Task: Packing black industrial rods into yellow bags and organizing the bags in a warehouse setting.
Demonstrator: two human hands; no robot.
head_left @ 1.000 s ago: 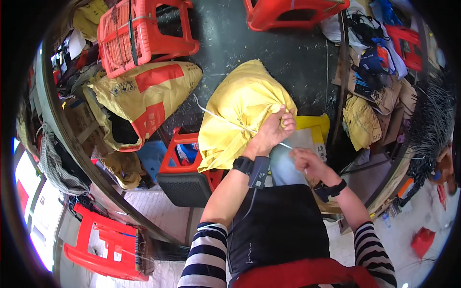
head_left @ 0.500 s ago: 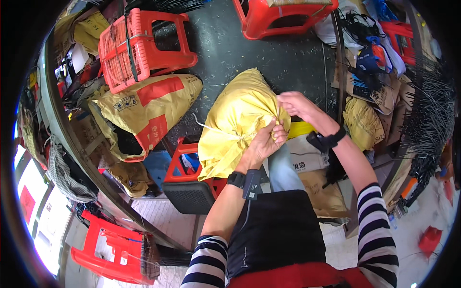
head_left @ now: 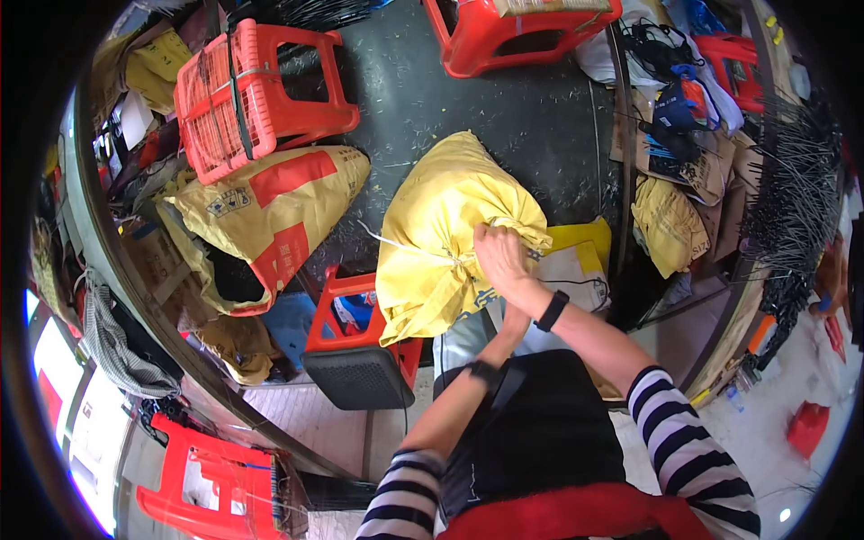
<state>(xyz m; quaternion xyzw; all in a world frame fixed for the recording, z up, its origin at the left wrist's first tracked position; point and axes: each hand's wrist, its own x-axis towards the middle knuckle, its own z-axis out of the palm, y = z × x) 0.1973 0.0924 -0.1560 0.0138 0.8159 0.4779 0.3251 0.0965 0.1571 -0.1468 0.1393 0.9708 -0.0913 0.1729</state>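
A bulging yellow woven sack (head_left: 432, 207) stands in front of me. A white cord (head_left: 396, 243) is tied round a gathered tuft near its middle, with one loose end sticking out to the left. My right hand (head_left: 504, 256) is closed on the bunched fabric at the sack's right side, its fingers curled in. My right wrist crosses over my left hand (head_left: 517, 317), which sits low against the sack. The left fingers are hidden behind the right hand and wrist, so their hold does not show.
A printed sack (head_left: 270, 216) lies open-mouthed at left, below a red stool with a basket (head_left: 225, 99). Another red stool (head_left: 526, 36) stands at the far side. A black-topped seat (head_left: 355, 378) is near my left arm. Black bristly strands (head_left: 796, 198) pile up at right.
My right hand has come in from the sack's right side and crossed over the left. The left hand, seen gripping gathered fabric before, is now mostly covered. The view has shifted slightly.
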